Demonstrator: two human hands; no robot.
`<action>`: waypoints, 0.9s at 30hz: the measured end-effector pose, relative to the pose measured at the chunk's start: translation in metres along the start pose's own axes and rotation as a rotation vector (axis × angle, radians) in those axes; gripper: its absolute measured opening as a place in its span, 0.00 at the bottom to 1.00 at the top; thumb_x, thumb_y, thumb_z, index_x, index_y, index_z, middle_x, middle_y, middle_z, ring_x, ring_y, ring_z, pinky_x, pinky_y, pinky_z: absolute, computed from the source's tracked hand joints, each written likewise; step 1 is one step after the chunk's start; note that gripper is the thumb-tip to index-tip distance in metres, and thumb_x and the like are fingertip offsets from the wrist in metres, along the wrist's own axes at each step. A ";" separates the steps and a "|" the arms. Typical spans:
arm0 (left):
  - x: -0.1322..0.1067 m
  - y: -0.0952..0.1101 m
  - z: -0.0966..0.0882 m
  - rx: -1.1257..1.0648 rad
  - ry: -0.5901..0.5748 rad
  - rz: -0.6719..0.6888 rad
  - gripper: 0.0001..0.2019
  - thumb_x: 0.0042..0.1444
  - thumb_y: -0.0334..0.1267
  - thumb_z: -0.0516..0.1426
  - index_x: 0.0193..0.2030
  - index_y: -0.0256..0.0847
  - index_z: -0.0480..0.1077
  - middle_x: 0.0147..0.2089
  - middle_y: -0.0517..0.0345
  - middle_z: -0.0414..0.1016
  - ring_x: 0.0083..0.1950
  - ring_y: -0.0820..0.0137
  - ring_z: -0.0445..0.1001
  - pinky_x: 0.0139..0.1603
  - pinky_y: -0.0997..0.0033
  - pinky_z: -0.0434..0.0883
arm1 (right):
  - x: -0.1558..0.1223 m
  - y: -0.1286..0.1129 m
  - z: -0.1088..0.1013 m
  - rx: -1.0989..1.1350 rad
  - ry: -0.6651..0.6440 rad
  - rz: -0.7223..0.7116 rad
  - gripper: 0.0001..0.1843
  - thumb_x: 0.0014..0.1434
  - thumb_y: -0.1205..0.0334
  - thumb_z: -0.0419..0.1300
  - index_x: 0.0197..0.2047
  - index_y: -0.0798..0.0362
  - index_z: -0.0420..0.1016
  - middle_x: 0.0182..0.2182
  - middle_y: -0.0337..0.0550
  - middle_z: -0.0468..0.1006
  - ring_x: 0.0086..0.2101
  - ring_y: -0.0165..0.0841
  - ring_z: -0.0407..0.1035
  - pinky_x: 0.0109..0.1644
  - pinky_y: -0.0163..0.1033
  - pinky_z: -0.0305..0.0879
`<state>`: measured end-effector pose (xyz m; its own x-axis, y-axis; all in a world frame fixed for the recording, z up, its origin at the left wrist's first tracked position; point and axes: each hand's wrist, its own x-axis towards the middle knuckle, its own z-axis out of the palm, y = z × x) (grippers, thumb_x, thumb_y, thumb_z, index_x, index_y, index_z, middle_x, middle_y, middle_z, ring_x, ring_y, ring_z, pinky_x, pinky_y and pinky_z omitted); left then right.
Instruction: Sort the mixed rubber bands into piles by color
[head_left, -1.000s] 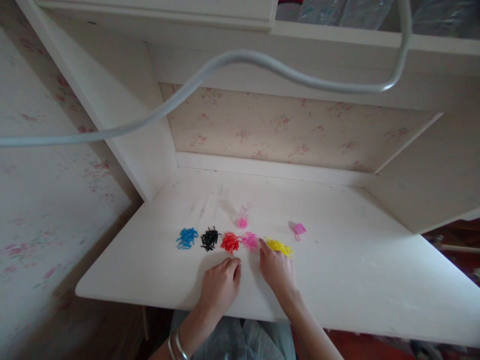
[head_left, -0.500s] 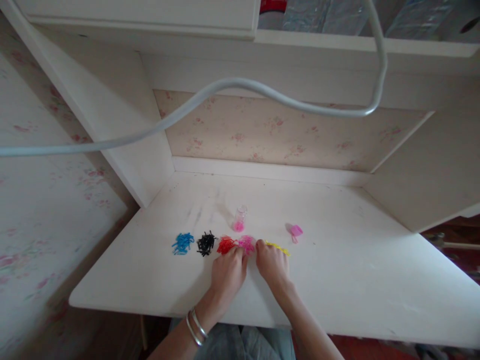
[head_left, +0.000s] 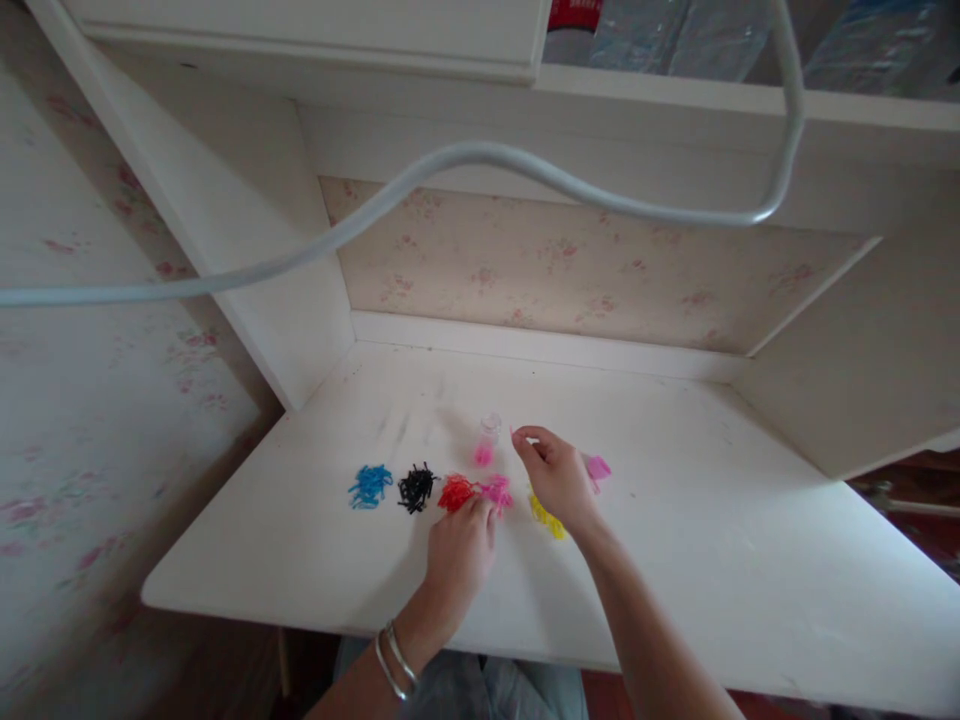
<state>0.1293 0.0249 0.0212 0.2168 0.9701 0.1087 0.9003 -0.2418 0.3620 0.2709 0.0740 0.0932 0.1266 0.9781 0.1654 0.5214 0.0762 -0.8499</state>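
Observation:
My right hand (head_left: 555,475) is raised beside the clear small jar (head_left: 490,428), thumb and forefinger pinching a thin pink strip (head_left: 512,434). Pink pieces lie in the bottom of the jar, which stands upright. My left hand (head_left: 461,545) rests on the desk with its fingers curled at the near edge of the pile of pink strips (head_left: 498,492); what its fingertips hold is hidden. Touching the pink pile on its left is a red pile (head_left: 454,490). A yellow pile (head_left: 548,518) lies partly under my right hand.
Further left are a black pile (head_left: 416,487) and a blue pile (head_left: 370,486). A pink object (head_left: 598,468) sits behind my right hand. The white desk (head_left: 712,560) has side panels and a shelf above; a pale cable (head_left: 480,153) crosses high in front.
My right hand has lifted from between the pink and yellow piles up toward the jar, now with a pink strip at its fingertips. More of the yellow pile shows. My left hand stays by the pink pile.

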 end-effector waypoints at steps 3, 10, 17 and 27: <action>-0.006 -0.004 -0.003 -0.053 0.023 -0.005 0.12 0.64 0.38 0.46 0.41 0.46 0.71 0.39 0.59 0.78 0.38 0.69 0.77 0.36 0.73 0.68 | 0.019 -0.010 0.003 -0.040 -0.034 -0.059 0.19 0.59 0.47 0.52 0.37 0.52 0.76 0.15 0.30 0.61 0.16 0.24 0.51 0.20 0.30 0.44; -0.017 -0.020 -0.009 -0.163 0.064 -0.029 0.12 0.64 0.38 0.46 0.41 0.46 0.71 0.38 0.59 0.78 0.39 0.69 0.77 0.38 0.73 0.67 | 0.040 -0.007 0.014 -0.063 -0.094 -0.046 0.20 0.57 0.47 0.53 0.37 0.53 0.78 0.15 0.32 0.63 0.16 0.24 0.51 0.20 0.30 0.44; -0.023 -0.027 -0.006 -0.219 0.105 -0.015 0.11 0.63 0.36 0.47 0.44 0.45 0.70 0.41 0.58 0.77 0.39 0.70 0.76 0.37 0.73 0.67 | 0.040 -0.002 0.020 -0.039 -0.086 -0.015 0.20 0.55 0.46 0.55 0.36 0.52 0.79 0.17 0.33 0.67 0.16 0.23 0.52 0.21 0.31 0.47; -0.020 -0.029 -0.021 -0.331 0.158 0.024 0.11 0.64 0.39 0.46 0.40 0.44 0.70 0.40 0.57 0.77 0.40 0.69 0.76 0.40 0.72 0.69 | 0.004 0.010 0.017 0.180 0.030 0.071 0.23 0.54 0.43 0.58 0.40 0.55 0.78 0.16 0.32 0.62 0.18 0.24 0.50 0.20 0.31 0.44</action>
<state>0.0907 0.0125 0.0278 0.1522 0.9553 0.2535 0.7187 -0.2831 0.6351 0.2626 0.0818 0.0764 0.1844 0.9762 0.1140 0.3510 0.0430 -0.9354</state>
